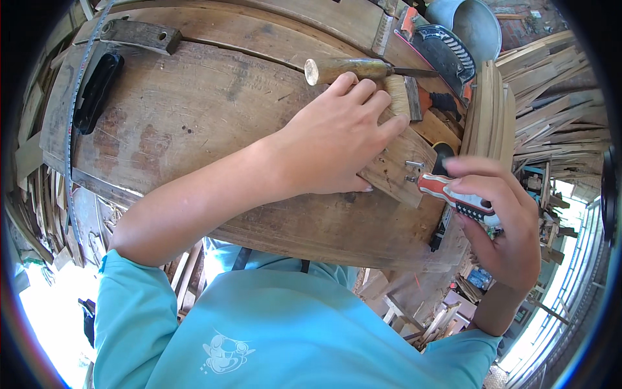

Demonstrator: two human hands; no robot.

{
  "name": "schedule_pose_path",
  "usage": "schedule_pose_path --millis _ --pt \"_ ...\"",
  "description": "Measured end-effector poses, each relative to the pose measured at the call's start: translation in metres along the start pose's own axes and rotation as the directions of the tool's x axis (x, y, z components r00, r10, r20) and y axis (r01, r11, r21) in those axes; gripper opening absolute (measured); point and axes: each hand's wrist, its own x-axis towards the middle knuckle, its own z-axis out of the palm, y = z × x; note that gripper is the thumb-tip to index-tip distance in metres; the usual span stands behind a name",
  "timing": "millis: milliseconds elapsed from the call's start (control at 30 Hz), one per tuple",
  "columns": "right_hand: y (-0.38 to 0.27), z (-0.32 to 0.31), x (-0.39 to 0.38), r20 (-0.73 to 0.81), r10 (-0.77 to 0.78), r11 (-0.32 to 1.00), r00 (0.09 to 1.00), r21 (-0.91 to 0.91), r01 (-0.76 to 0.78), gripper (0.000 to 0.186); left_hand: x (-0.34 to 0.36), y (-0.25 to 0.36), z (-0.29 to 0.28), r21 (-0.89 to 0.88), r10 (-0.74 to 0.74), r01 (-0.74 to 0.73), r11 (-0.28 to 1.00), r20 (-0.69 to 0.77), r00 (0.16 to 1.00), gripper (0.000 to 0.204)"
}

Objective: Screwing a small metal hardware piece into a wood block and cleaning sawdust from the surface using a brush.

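one stubby, starry, red-white screwdriver [440, 188] in pinching right grip [508, 227], left grip [340, 136] unclear

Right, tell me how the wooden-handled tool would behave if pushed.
The wooden-handled tool would probably roll, as its handle looks round. It seems stiff, with thick handle and straight blade. The left hand beside it could block it.

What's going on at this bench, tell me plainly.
Someone in a turquoise shirt is at a wooden workbench. The left hand is laid over a small wood piece, while the right hand holds a screwdriver, its metal end close to that piece; whether they touch, I can't tell. A brush and a wooden-handled tool lie beside the left hand.
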Motion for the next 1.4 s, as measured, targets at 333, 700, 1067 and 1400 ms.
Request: schedule_pose_path --millis 333,700,1067,1400 --pt "-0.001 0.018 -0.004 -0.207 0.185 0.976 0.961 -0.072 -0.203 0.038 0.001 -0.001 -0.001 0.013 0.010 -0.010 1.000 -0.020 1.000 0.097" --pt "-0.028 0.056 -0.001 -0.598 0.378 0.846 0.707 -0.087 -0.527 0.027 0.002 0.000 -0.004 -0.009 0.006 -0.006 1.000 -0.008 1.000 0.094" --pt "0.004 0.040 -0.027 -0.381 0.228 0.905 0.896 0.422 -0.051 0.037 -0.002 0.004 -0.009 -0.006 -0.001 0.001 1.000 0.027 1.000 0.102" --pt "0.007 0.038 -0.029 -0.341 0.226 0.951 0.913 0.281 -0.130 0.046 0.004 0.003 -0.015 -0.006 -0.006 0.007 1.000 0.083 0.997 0.104"
